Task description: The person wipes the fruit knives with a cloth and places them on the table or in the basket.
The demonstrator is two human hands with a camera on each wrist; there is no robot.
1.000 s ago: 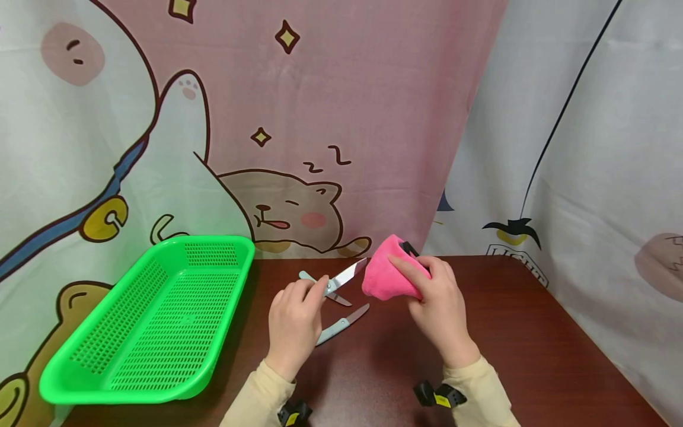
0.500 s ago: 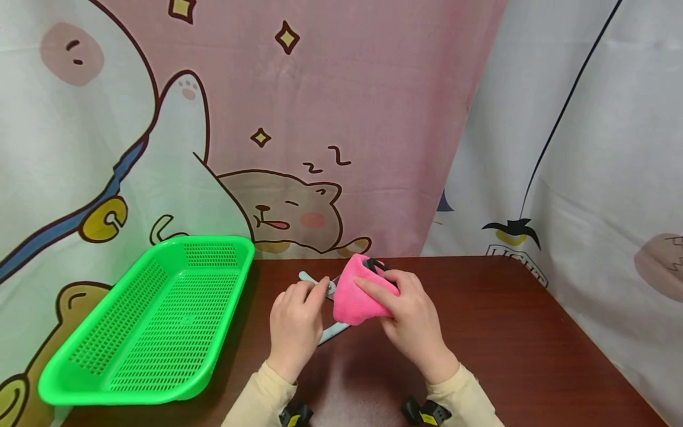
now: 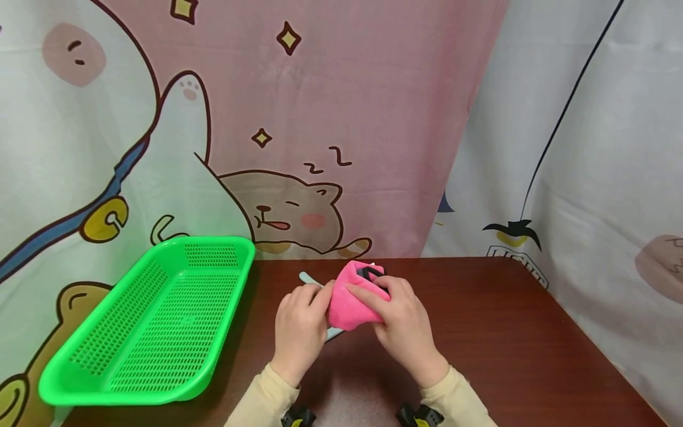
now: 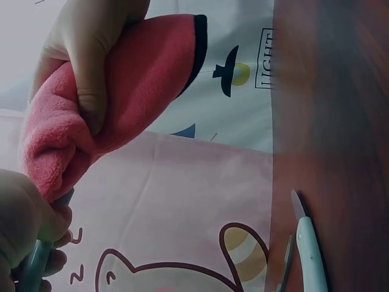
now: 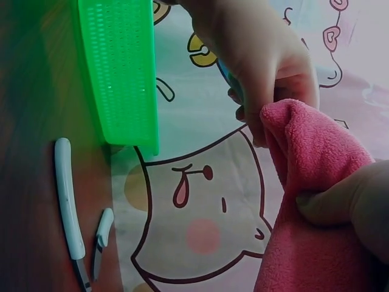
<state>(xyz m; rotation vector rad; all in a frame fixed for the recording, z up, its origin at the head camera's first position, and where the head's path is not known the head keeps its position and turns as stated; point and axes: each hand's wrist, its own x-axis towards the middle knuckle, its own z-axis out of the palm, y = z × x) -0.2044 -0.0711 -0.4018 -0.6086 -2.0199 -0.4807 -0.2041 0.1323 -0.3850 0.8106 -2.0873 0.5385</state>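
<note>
The left hand point(image 3: 301, 326) grips a pale-blue-handled knife point(image 4: 36, 267) above the worktop point(image 3: 507, 338), its blade mostly hidden by a pink plush cloth point(image 3: 349, 303) (black-edged) that the right hand point(image 3: 402, 329) holds, thumb pressed into the pile. Two similar knives, one longer-looking point(image 5: 68, 194), one partly hidden in the head view point(image 5: 104, 231), lie beneath; a green basket point(image 3: 176, 320) stands to the left.

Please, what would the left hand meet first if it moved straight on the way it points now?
Most likely the pink cloth, directly ahead of the left hand, though depth is unclear.
</note>
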